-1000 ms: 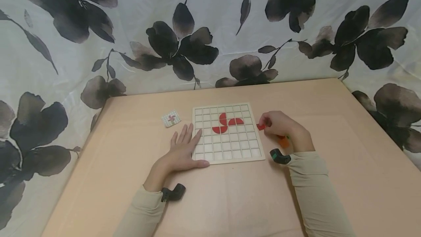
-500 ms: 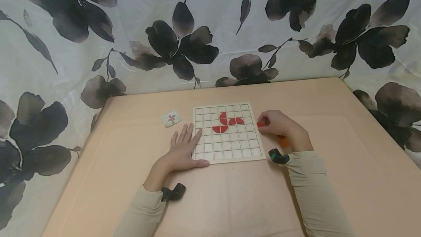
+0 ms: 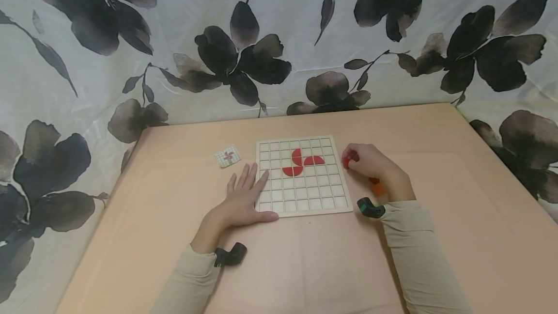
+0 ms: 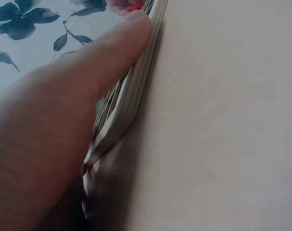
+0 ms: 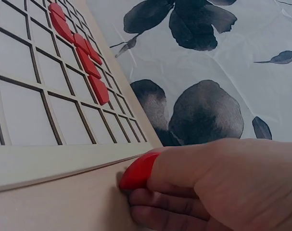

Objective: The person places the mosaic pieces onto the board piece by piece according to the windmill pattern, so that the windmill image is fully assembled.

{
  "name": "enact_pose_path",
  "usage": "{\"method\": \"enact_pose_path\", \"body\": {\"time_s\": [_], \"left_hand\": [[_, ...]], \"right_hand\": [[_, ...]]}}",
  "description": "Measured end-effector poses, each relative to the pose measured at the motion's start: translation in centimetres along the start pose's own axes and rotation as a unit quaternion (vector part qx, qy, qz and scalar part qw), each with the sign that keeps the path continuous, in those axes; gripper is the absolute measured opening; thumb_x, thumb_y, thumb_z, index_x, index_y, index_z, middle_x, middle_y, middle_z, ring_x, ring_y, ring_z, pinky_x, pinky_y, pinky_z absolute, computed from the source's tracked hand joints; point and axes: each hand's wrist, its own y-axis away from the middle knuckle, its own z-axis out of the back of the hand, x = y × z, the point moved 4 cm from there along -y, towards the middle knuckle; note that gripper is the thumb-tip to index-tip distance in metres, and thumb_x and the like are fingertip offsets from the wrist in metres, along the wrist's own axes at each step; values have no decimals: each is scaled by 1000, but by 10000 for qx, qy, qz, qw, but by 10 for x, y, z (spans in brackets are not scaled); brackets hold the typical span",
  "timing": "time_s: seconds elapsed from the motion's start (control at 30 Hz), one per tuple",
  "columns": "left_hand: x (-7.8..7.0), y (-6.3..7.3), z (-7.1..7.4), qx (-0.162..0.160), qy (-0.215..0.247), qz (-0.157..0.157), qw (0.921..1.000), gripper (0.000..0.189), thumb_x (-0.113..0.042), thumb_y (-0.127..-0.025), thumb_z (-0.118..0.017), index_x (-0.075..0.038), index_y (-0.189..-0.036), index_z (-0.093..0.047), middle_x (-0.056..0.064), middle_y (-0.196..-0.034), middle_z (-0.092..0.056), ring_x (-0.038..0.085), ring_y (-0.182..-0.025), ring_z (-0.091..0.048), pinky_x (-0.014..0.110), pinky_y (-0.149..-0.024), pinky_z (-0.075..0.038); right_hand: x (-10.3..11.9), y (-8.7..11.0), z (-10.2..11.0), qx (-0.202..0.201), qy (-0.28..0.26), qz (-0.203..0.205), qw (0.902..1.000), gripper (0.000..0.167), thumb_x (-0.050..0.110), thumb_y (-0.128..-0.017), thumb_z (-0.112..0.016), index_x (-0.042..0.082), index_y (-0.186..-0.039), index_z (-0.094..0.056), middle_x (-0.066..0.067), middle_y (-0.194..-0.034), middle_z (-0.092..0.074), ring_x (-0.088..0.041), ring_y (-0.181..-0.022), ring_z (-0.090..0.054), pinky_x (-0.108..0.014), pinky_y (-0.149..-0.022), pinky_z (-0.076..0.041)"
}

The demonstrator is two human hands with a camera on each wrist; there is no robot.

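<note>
A square wooden grid board (image 3: 313, 193) lies on the table, with several red quarter-circle tiles (image 3: 292, 171) set in cells of its upper half. My left hand (image 3: 237, 202) rests along the board's left side, fingers spread and thumb at the near left corner. In the left wrist view the thumb (image 4: 119, 43) lies against the board's edge. Just off the right edge, my right hand (image 3: 370, 160) pinches a red tile (image 5: 138, 172) with a curved side between thumb and fingers. That tile is partly hidden by the thumb and sits close over the table.
A small pattern card (image 3: 228, 156) with a red flower on a grid lies left of the board. Orange pieces (image 3: 378, 188), with some red beside them, lie under my right wrist. Floral cloth (image 3: 270, 42) hangs behind the table's far edge.
My right hand has stayed beside the board while its fingers shifted on the red tile, turning it. The left hand and the tiles on the board have not moved.
</note>
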Motion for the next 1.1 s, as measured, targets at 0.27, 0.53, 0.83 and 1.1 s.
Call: {"method": "enact_pose_path", "body": {"time_s": [0.27,0.53,0.83,1.1], "left_hand": [[0,-1,0,13,-26,-16,10000,110,-77,-73,-55,-19,-154,-10,13,-160,9,32,-147,14,59,-113,6],[1,0,-1,13,36,0,10000,111,-78,-72,-55,-20,-154,-8,12,-160,11,31,-147,15,59,-113,7],[-1,0,1,-32,9,-70,10000,110,-76,-73,-57,-18,-154,-9,14,-160,10,32,-147,14,59,-113,7],[0,0,1,-22,-13,-70,10000,110,-77,-73,-56,-19,-154,-9,13,-160,11,32,-147,14,59,-113,7]], "right_hand": [[12,0,4,-458,-292,305,9981,20,16,-94,-57,10,-113,-60,-10,-102,-62,-25,-94,-55,-37,-85,-50],[55,-8,-29,-427,-739,816,9930,20,17,-91,-64,16,-111,-67,-5,-98,-66,-22,-91,-56,-32,-81,-49],[61,-12,-44,-471,-380,783,9951,20,22,-85,-73,19,-104,-70,1,-89,-67,-18,-83,-57,-29,-75,-48],[63,-12,-44,-495,-121,769,9957,17,22,-83,-75,16,-99,-72,1,-92,-70,-18,-82,-56,-27,-73,-47]]}}
